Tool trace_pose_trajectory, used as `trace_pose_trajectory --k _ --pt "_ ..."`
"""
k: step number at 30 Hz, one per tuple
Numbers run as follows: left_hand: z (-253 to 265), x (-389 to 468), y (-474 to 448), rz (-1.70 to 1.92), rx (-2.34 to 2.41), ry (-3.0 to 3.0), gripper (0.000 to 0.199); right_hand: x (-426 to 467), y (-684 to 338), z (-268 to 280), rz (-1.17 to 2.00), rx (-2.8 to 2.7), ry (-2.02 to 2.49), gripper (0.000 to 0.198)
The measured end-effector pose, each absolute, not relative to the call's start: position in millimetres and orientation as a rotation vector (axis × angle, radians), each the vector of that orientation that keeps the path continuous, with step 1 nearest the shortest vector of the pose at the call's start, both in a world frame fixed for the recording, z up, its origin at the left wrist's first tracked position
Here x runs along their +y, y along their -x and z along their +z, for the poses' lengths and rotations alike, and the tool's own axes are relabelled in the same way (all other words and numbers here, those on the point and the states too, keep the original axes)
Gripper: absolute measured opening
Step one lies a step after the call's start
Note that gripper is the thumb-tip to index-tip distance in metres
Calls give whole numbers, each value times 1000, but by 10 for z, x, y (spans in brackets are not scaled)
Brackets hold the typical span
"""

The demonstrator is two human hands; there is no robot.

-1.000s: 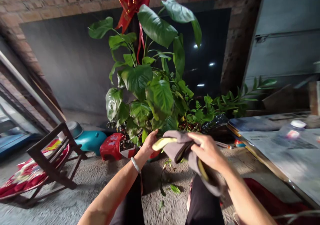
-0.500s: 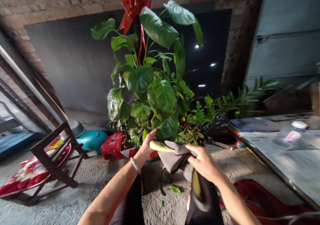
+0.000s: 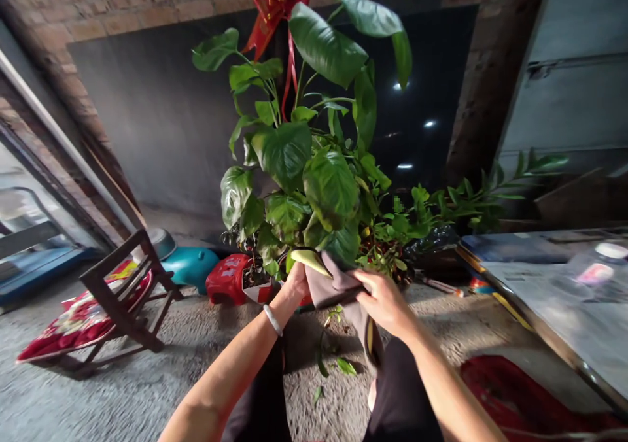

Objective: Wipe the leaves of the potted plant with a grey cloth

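Note:
A grey cloth (image 3: 338, 285) with yellow-green parts along its edges is stretched between my two hands, in front of a large leafy potted plant (image 3: 331, 180). My left hand (image 3: 294, 285), with a pale bangle on the wrist, grips the cloth's left end beside a yellow-green fold. On the other side, my right hand (image 3: 385, 301) has its fingers closed round the bunched cloth, and a loose end hangs below it. The lower leaves are just beyond the cloth; whether it touches them I cannot tell. Several fallen leaves (image 3: 346, 366) lie on the ground between my legs.
A wooden chair (image 3: 120, 298) with a red patterned cushion stands left, near a teal stool (image 3: 192, 267) and a red stool (image 3: 226, 278). A paper-covered table (image 3: 534, 285) with a clear plastic bottle (image 3: 596, 273) is at right. Red fabric (image 3: 510, 390) lies beneath it.
My hands have shifted slightly up with the cloth, whose hanging end has swung and narrowed. The view has turned slightly left, so the surroundings sit further right.

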State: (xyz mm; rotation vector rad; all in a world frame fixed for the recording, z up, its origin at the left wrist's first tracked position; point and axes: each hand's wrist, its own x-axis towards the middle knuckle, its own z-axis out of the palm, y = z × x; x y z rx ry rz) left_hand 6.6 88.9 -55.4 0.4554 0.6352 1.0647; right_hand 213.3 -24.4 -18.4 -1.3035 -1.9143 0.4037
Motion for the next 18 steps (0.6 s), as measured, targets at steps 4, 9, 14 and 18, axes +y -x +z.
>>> trace_pose_trajectory --k 4,9,14,18 --pt "-454 832 -32 1038 677 -388 33 -367 -2665 87 372 -1657 1344 45" --pt "-402 790 -98 1058 629 -436 34 158 -2392 662 -44 -1491 1385 42" --pt "-449 798 -146 1161 723 -341 27 165 -1751 66 86 -1769 1355 45" --pt "-416 784 -107 1181 755 -320 21 -61 -1701 -546 258 -1730 1349 45"
